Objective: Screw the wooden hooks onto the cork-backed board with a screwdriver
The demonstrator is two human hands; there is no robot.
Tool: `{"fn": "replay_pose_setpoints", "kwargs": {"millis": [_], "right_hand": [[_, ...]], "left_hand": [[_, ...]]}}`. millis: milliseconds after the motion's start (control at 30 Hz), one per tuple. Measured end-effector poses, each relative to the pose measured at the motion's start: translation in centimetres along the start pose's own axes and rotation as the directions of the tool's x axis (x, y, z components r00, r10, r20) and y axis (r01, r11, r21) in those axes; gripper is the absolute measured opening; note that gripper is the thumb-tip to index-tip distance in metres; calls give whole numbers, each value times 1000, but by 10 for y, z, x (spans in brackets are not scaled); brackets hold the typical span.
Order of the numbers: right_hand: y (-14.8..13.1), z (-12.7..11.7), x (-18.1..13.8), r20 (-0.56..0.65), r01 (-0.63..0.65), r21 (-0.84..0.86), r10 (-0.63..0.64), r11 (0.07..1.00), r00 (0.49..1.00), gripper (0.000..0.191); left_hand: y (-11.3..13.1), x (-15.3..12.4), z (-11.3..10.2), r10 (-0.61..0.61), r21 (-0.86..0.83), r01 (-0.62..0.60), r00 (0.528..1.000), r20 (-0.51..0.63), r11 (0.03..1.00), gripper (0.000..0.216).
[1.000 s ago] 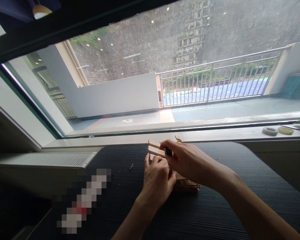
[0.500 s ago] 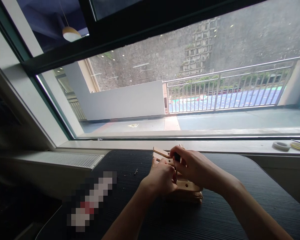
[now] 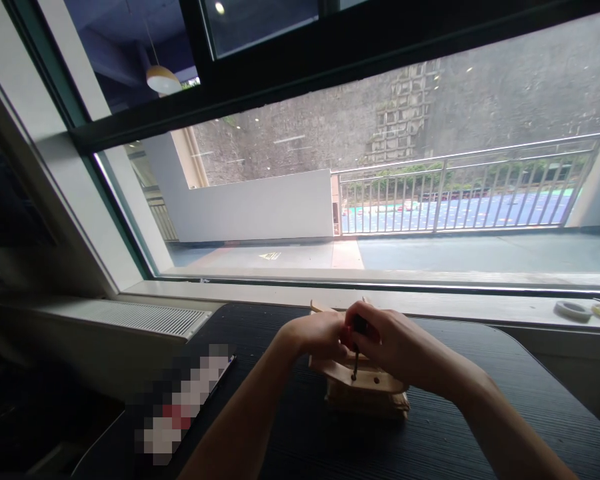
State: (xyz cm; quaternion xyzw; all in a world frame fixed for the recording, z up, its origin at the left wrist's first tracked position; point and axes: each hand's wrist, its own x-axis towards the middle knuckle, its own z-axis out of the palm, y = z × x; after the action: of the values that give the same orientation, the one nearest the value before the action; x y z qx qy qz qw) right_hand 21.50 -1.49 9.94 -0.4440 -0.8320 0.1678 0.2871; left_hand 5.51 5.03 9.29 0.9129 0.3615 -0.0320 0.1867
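Note:
My right hand (image 3: 387, 337) is closed round the dark handle of a screwdriver (image 3: 356, 364). The screwdriver stands nearly upright, its tip at a hole in the near strip of a small wooden piece (image 3: 337, 375). A second hole shows to the right of the tip. My left hand (image 3: 317, 333) is bent in from the left, its fingers closed against the screwdriver by the handle; the fingertips are partly hidden. Stacked layers with rough edges (image 3: 367, 402) show beneath the near strip. Both hands cover most of the piece's far side.
The piece rests on a black table (image 3: 460, 400). A long blurred item (image 3: 180, 410) lies at the left. Beyond are a white windowsill (image 3: 260, 293), a window and a radiator cover (image 3: 150, 319). Two tape rolls, one grey (image 3: 573, 311), sit on the sill at right.
My left hand has risen from the wooden piece's left side to the screwdriver's handle, uncovering the near strip and the screwdriver tip. My right hand still grips the handle. The view has shifted slightly.

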Motion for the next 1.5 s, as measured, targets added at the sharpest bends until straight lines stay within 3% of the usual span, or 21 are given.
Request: {"fn": "replay_pose_setpoints", "kwargs": {"millis": [100, 233, 500, 667, 1100, 1333, 1500], "right_hand": [[1, 2, 0, -14, 1, -22, -1, 1000, 1000, 11], [2, 2, -2, -6, 17, -27, -17, 999, 1000, 12], [2, 1, -2, -1, 17, -72, -17, 997, 1000, 14], [-3, 3, -2, -13, 18, -44, -19, 999, 1000, 14], [-11, 9, 0, 8, -11, -14, 11, 1000, 1000, 16], [-3, 18, 6, -35, -48, -42, 46, 998, 998, 12], [0, 19, 5, -27, -55, -59, 54, 997, 998, 13]], "left_hand": [[-4, 10, -6, -4, -38, 4, 1000, -8, 999, 13], [-8, 16, 2, -5, -48, 6, 1000, 12, 999, 11], [6, -32, 27, 185, -42, -193, 971, -153, 980, 11], [9, -38, 41, 186, 56, -177, 942, -280, 983, 3], [2, -24, 80, 31, 3, -34, 840, -541, 999, 7], [-1, -21, 82, 23, 10, -21, 812, -584, 1000, 10], [-5, -22, 78, 50, 17, -49, 829, -557, 999, 9]]}}
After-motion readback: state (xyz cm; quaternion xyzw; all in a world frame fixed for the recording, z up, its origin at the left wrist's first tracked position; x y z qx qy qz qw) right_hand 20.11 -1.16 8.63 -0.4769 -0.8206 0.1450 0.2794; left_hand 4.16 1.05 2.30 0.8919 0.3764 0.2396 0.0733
